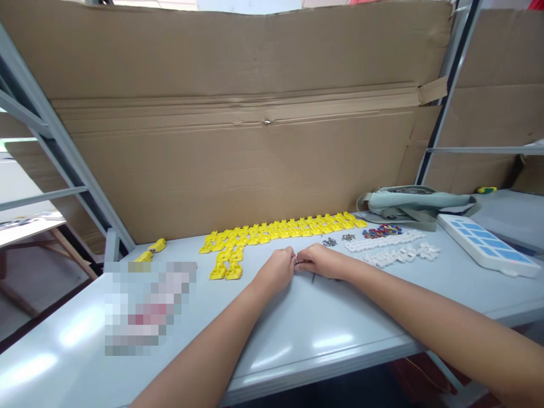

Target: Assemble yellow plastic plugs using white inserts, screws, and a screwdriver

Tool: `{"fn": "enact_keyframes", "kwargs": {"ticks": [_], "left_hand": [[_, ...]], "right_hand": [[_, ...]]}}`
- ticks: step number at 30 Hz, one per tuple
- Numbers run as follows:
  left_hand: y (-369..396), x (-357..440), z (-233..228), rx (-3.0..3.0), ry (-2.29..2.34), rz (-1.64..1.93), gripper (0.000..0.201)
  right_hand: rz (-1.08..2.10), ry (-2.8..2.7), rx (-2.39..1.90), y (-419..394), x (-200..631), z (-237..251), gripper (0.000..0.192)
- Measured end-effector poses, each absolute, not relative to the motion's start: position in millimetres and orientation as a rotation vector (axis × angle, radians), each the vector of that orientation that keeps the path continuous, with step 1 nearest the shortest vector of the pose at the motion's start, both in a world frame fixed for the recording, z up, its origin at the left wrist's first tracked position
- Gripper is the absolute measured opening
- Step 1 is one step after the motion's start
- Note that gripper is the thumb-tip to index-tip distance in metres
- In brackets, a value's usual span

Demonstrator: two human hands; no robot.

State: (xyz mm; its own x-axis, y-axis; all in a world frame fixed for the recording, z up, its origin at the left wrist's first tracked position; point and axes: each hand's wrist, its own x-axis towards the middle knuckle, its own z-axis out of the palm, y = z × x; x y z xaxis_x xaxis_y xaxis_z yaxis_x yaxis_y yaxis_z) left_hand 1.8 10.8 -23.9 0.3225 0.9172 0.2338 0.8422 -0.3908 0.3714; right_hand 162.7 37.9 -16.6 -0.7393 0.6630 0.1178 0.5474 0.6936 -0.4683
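Observation:
Over the middle of the table point(297, 328), my left hand point(278, 268) is closed, fingers curled in. Close beside it, my right hand point(318, 261) pinches with thumb and fingers. A small dark item shows between the two hands, too little of it to name. Under my right hand, a thin dark piece point(313, 278) is visible near the tabletop. Just beyond my hands are rows of yellow plastic housings point(274, 231), with a few more yellow housings point(226, 272) left of my left hand.
Small metal pieces point(330, 242), red and blue parts point(382, 230) and white plastic parts point(385, 256) lie to the right. Farther right are a grey-green bag point(416, 201) and a white case with blue panels point(488, 241). Cardboard point(255, 175) walls the back; a blurred-out patch point(148, 309) covers something at left.

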Motion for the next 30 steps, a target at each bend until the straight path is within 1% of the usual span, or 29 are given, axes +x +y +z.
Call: {"fn": "enact_keyframes", "kwargs": {"ticks": [6, 10, 15, 17, 19, 21, 24, 27, 30], "left_hand": [[10, 0, -25, 2.365, 1.67, 0.602, 0.02], [11, -2, -24, 2.332, 1.64, 0.588, 0.019], [13, -5, -22, 2.299, 1.587, 0.586, 0.018], [14, -6, -21, 2.299, 1.574, 0.588, 0.018], [14, -9, -20, 2.304, 1.561, 0.591, 0.019], [14, -11, -20, 2.31, 1.55, 0.589, 0.02], [14, -13, -20, 2.309, 1.539, 0.576, 0.02], [14, -13, -19, 2.29, 1.548, 0.566, 0.018], [14, -12, -17, 2.272, 1.562, 0.561, 0.018]], "right_hand": [[0.558, -2.689, -0.901, 34, 160, -15, 0.022], [0.513, -2.783, -0.872, 31, 159, -9, 0.025], [0.363, -2.855, -0.865, 30, 164, -1, 0.027], [0.362, -2.835, -0.857, 32, 169, 3, 0.027], [0.455, -2.795, -0.862, 36, 178, 8, 0.027], [0.629, -2.764, -0.916, 41, 191, 14, 0.027], [0.846, -2.772, -1.113, 49, 216, 23, 0.024], [0.926, -2.789, -1.373, 53, 236, 31, 0.021], [0.979, -2.804, -1.496, 55, 244, 34, 0.023]]}}
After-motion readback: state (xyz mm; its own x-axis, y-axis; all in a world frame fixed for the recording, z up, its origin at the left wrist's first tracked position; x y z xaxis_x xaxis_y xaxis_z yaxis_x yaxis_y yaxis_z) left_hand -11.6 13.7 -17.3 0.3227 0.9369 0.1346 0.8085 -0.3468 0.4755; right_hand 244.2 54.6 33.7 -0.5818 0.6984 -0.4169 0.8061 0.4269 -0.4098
